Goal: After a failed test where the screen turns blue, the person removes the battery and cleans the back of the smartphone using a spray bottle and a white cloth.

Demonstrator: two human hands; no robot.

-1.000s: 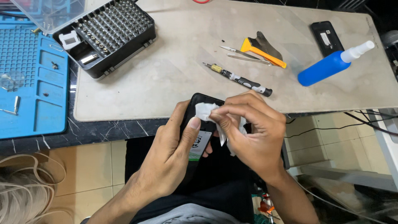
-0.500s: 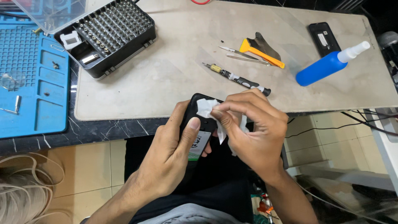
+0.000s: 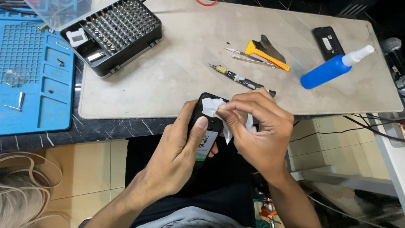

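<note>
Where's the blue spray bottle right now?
The blue spray bottle lies on its side at the beige mat's right end, beside the black phone part.

Both forearms are bare to the bottom edge of the view, with no sleeves, watch, rings or gloves on the left hand (image 3: pixel 179 154) or right hand (image 3: pixel 259 135). Short fingernails. Dark trousers cover the lap; a grey shirt hem shows below.

Looking like a small electronics repair bench: grey work mat (image 3: pixel 168 84) lying on dark marble, open screwdriver-bit case (image 3: pixel 112 36) sitting at the mat's far left corner, blue parts mat (image 3: pixel 31 71) lying left of it, pry tools (image 3: pixel 261 52) and blue spray bottle (image 3: pixel 333 67) resting toward the mat's right.
</note>
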